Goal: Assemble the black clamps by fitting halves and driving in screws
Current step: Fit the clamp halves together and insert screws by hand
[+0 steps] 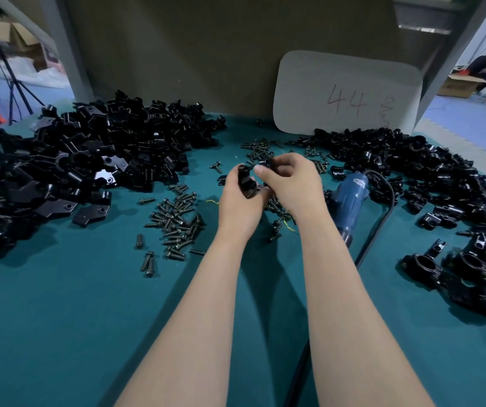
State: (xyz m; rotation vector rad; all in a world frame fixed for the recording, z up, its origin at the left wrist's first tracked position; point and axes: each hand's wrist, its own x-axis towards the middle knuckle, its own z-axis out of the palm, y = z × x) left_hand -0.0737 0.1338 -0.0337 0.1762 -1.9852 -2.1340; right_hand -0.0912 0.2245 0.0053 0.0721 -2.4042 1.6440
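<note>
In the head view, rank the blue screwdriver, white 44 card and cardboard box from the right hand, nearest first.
1. Blue screwdriver: beside the right hand.
2. White 44 card: table's back.
3. Cardboard box: background, far right.

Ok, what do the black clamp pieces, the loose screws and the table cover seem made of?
Black clamp halves: probably cast metal with glossy black coating; sharp highlights on edges. Small dark screws: likely steel, dull dark finish, faint glints. Teal table cover: looks like matte cloth or felt; no reflections.
</note>
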